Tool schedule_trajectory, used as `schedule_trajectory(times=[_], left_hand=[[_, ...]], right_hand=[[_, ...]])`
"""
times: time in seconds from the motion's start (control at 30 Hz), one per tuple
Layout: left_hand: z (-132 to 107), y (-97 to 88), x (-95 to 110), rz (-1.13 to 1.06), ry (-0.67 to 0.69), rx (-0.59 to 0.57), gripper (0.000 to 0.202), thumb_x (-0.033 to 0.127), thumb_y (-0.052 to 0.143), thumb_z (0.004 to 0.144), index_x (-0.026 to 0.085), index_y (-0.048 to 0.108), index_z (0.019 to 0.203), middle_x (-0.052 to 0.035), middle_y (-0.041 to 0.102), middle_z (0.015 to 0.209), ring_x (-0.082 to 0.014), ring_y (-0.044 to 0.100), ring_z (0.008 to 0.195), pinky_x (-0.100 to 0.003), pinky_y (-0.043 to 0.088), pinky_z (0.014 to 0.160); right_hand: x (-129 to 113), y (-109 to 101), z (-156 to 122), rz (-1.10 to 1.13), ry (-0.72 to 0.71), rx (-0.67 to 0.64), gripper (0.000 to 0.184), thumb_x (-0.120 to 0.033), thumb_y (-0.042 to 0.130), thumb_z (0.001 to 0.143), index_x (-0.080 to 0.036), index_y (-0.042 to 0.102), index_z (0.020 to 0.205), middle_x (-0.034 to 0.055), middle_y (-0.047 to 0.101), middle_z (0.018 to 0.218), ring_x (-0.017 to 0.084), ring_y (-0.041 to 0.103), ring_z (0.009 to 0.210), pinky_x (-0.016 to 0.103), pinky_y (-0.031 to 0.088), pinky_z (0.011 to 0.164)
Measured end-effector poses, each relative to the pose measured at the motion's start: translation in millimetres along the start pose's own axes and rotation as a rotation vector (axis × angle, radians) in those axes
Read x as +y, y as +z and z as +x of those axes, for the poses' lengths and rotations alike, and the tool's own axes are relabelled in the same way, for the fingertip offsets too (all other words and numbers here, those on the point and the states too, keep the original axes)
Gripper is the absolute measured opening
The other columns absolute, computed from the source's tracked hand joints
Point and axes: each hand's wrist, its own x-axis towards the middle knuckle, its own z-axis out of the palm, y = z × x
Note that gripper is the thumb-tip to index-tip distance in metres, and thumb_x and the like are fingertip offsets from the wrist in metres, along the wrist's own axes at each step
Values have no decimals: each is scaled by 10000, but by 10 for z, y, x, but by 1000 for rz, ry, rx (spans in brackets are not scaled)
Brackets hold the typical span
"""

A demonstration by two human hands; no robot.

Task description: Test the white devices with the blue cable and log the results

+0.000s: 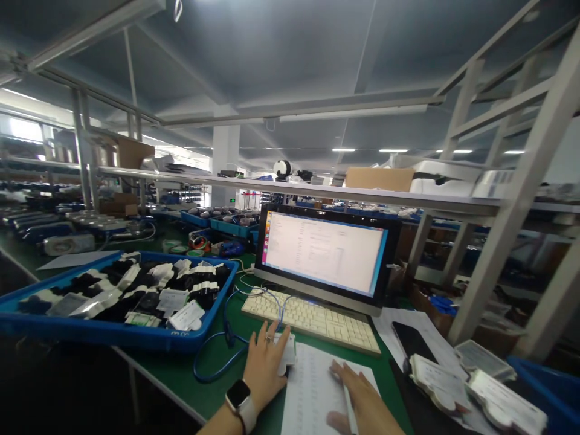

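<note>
My left hand (pixel 267 365), with a watch on its wrist and a ring on one finger, lies over a white labelled plastic module (pixel 287 353). Its fingers reach over the top and the thumb rests at the lower edge, so most of the module is hidden. A blue cable (pixel 212 376) loops beside this hand. In my right hand (pixel 362 399) is a white pen (pixel 350 412), slanted over a printed sheet (pixel 304 393) on the green table. The pen's tip cannot be made out clearly.
A cream keyboard (pixel 312 317) stands before a lit monitor (pixel 324 248). To the left is a blue tray (pixel 136 332) full of black and white modules. At right lie a black phone (pixel 413 341) and white modules (pixel 437 380). A shelf (pixel 308 191) spans overhead.
</note>
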Motion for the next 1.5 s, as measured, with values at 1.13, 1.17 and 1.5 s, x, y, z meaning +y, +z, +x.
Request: schedule_trajectory(times=[1.13, 1.17, 1.5], left_hand=[[239, 513, 709, -287, 389, -214, 619, 604, 568, 712, 324, 487, 1258, -62, 342, 1435, -322, 246, 1335, -501, 215, 1082], [238, 552, 703, -295, 385, -223, 616, 612, 564, 710, 329, 493, 1253, -63, 343, 1435, -326, 248, 1333, -499, 211, 1082], [217, 579, 698, -328, 374, -239, 618, 640, 542, 706, 325, 512, 1237, -70, 346, 1432, -332, 277, 1319, -492, 196, 1079]], right_hand=[[387, 23, 342, 764, 242, 777, 268, -485, 547, 635, -222, 493, 629, -1, 568, 464, 146, 478, 389, 245, 343, 362], [391, 18, 362, 739, 246, 772, 258, -475, 542, 638, -227, 475, 609, -1, 569, 461, 146, 474, 381, 247, 340, 361], [323, -56, 506, 452, 269, 757, 204, -292, 510, 624, -246, 394, 462, -46, 487, 389, 144, 479, 446, 259, 378, 519]])
